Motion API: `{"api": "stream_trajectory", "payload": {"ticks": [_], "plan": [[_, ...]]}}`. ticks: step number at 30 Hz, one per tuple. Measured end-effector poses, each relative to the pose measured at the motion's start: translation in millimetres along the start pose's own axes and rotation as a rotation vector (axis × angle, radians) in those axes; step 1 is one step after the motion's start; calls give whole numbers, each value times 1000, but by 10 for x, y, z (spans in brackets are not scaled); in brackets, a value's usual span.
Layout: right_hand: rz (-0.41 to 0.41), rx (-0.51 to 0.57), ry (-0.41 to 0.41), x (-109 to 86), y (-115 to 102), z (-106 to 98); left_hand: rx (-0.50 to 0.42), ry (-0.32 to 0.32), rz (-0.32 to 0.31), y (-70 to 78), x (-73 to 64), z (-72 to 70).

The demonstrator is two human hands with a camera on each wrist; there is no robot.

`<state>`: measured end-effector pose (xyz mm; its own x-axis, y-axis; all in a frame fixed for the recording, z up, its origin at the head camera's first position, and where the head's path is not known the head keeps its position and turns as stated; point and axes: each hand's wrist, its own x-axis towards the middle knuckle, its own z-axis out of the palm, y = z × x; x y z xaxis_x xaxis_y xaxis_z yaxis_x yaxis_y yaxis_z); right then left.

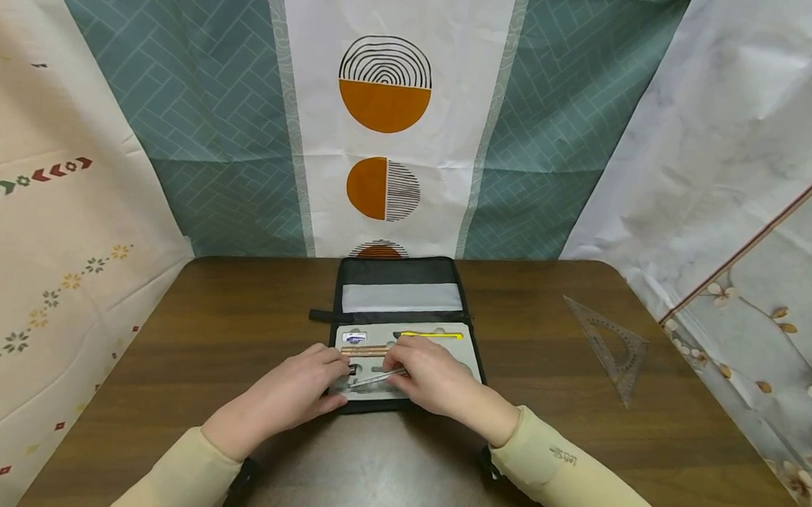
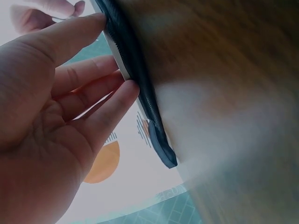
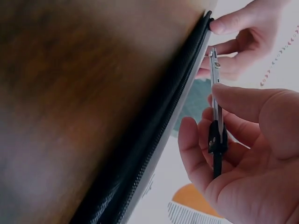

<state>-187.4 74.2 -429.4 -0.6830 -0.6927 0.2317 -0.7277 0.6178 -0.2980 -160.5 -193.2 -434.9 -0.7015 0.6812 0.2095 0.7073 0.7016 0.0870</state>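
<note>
A black zippered case lies unfolded on the table, with a pale fitted tray in its near half. Just above the tray, my right hand pinches a drawing compass between thumb and fingers. Its silver legs lie close together and point toward the left hand. My left hand touches the case's left near corner, thumb and fingertips against the zippered edge, fingers fairly straight. In the tray sit an eraser, copper-coloured pencils and a yellow utility knife.
To the right on the brown wooden table lies a clear set square. A black strap sticks out from the case's left side. Patterned cloth hangs behind the table and along both sides.
</note>
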Motion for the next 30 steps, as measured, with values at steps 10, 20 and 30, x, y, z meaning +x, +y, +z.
{"api": "stream_trajectory", "payload": {"ticks": [10,20,30], "plan": [[27,-29,-41,82,-84,75,-29,-8,-12,-6,-7,-18],[39,-99,-62,118,-110,83,-20,-3,-3,-8,27,-10],[-3,-134,-65,132,-103,110,-17,-17,-15,-12,16,-15]]}}
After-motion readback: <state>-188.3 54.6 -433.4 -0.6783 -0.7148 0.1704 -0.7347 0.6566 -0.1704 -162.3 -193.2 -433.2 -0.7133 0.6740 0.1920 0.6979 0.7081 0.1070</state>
